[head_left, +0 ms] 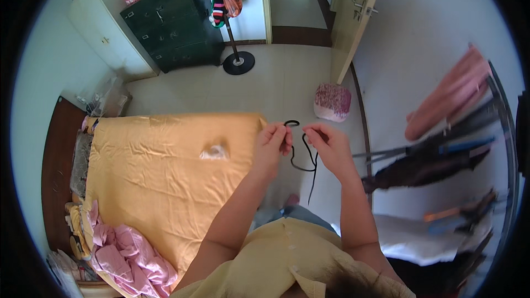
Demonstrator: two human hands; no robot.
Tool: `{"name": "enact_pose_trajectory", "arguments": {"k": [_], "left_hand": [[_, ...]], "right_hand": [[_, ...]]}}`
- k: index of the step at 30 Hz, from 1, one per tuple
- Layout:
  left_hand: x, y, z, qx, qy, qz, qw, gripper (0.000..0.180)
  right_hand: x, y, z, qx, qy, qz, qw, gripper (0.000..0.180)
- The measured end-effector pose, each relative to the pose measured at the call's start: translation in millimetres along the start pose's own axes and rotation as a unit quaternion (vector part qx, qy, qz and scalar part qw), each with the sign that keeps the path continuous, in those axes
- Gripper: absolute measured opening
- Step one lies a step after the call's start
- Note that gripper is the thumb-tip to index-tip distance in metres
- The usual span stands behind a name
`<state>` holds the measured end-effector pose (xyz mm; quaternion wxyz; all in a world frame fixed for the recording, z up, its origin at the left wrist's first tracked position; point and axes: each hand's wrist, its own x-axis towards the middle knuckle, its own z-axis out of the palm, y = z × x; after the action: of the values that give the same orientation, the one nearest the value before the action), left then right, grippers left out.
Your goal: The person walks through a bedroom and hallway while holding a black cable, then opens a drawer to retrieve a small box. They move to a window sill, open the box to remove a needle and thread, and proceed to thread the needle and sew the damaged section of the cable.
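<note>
A thin black cord (302,169) hangs between my two raised hands, in front of my body. My left hand (272,142) pinches it near one end, and a short curl of it sticks up past the fingertips. The fingers of my right hand (328,146) are closed on another part of the cord. Below the hands the cord dips in a loose loop, crosses itself, and a straight tail drops toward the floor. The hands are a short way apart, over the floor at the bed's right edge.
On the left is a bed (165,171) with a yellow sheet, a small clear plastic bag (214,152) and a pink cloth (130,259). A clothes rack (505,132) stands right. Beyond are a knitted pouf (332,102), a stand's round base (238,63), a dark green cabinet (171,30) and an open door (356,22).
</note>
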<state>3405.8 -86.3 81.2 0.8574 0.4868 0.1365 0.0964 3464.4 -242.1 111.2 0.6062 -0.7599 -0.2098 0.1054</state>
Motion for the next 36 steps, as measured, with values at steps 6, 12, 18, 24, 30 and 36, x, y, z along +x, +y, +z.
{"name": "enact_pose_trajectory", "arguments": {"k": [6,12,18,24,30,36], "left_hand": [[189.5,34.0,-17.3,-0.041,0.024,0.048,0.998,0.013],[411.4,50.9,-9.6,-0.034,-0.007,0.027,0.999,0.013],[618.4,89.2,37.6,-0.001,-0.062,-0.014,0.998,0.014],[797.5,88.0,67.3,0.026,-0.115,-0.048,0.992,0.016],[1002.5,95.5,98.8,0.098,-0.091,-0.044,0.99,0.016],[1179.1,124.5,134.6,0.093,-0.076,-0.022,0.993,0.014]], "right_hand": [[208.7,0.4,-11.6,-0.04,-0.074,-0.047,0.995,0.018],[393.0,54.9,-47.0,-0.034,-0.094,0.022,0.995,0.02],[569.8,59.3,-89.2,-0.049,-0.037,0.041,0.997,0.019],[732.5,97.1,-132.2,0.008,0.009,0.057,0.998,0.017],[940.2,143.9,-175.6,0.026,-0.022,0.033,0.999,0.016],[1155.3,146.1,-218.9,0.032,-0.052,-0.036,0.997,0.016]]}}
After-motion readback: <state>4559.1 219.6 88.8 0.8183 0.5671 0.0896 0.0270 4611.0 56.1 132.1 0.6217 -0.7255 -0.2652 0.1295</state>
